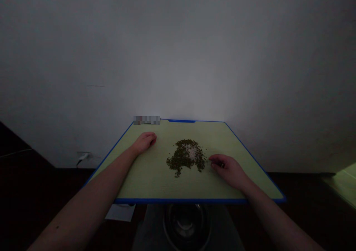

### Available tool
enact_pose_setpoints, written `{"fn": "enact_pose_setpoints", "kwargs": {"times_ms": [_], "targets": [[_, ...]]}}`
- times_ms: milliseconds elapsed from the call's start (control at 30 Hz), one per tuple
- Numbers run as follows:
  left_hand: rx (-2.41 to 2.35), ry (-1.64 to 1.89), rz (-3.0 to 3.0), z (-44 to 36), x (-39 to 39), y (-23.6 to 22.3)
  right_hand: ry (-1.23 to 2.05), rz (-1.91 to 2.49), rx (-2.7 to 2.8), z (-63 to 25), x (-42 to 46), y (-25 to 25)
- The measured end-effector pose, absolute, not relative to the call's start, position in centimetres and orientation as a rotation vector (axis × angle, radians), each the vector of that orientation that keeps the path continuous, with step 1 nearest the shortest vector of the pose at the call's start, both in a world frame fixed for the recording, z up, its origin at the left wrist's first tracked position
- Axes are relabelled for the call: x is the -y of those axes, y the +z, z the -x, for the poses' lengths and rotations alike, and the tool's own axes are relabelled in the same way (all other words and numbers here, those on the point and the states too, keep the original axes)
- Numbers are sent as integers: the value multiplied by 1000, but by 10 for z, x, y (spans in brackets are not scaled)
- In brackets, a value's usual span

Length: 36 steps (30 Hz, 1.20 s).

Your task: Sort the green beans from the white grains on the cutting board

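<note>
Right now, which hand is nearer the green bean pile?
Right. The right hand sits at the right edge of the green bean pile, fingertips nearly touching it. The left hand rests on the green cutting board, further off to the pile's left.

The left forearm (pixel 83 202) and right forearm (pixel 274 217) are bare and slender, tapering to an equally bare left hand (pixel 144 143) and right hand (pixel 228 171); one small dark spot (pixel 57 227) marks the left forearm, well below the blue-rimmed cutting board (pixel 180 201).
</note>
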State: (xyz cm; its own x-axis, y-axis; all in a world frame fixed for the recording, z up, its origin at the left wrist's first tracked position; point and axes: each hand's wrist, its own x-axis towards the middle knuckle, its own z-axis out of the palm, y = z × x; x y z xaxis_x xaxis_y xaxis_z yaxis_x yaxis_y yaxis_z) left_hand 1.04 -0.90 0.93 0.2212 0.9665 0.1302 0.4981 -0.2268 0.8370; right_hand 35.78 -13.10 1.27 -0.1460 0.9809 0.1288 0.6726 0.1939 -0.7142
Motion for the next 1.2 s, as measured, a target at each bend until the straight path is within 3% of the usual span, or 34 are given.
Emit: {"fn": "enact_pose_setpoints", "kwargs": {"times_ms": [633,1200], "targets": [[-1385,869,-1862,-12,13,14,897,1495,1961,-329,158,20],[-1390,872,-1875,-10,10,10,965,1570,1808,-369,179,11]]}}
